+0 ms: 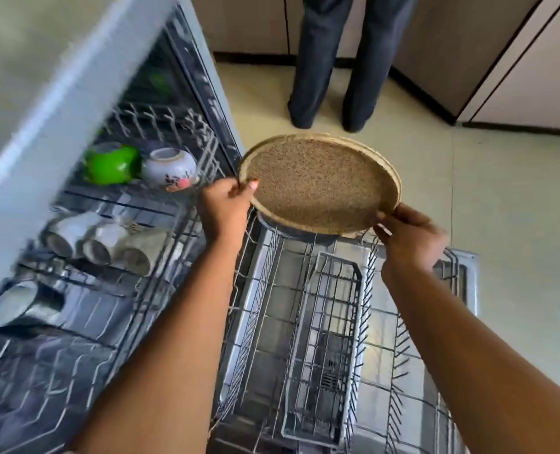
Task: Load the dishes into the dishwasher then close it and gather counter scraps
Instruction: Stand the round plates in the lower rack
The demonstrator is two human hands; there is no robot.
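both hands on a speckled brown plate [321, 181], left hand [226, 204] pinching its left rim, right hand [409, 237] gripping the right rim, held over the pulled-out lower rack [262, 290], empty cutlery basket [324, 348] below, green bowl [111, 162] in the upper rack [160, 244]

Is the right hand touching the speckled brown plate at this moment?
Touching. The head view shows the right hand pinching the speckled plate at its lower right rim, fingertips on the edge.

lower rack [380, 322]: mostly open | cutlery basket [324, 348] mid-rack (seemingly empty)
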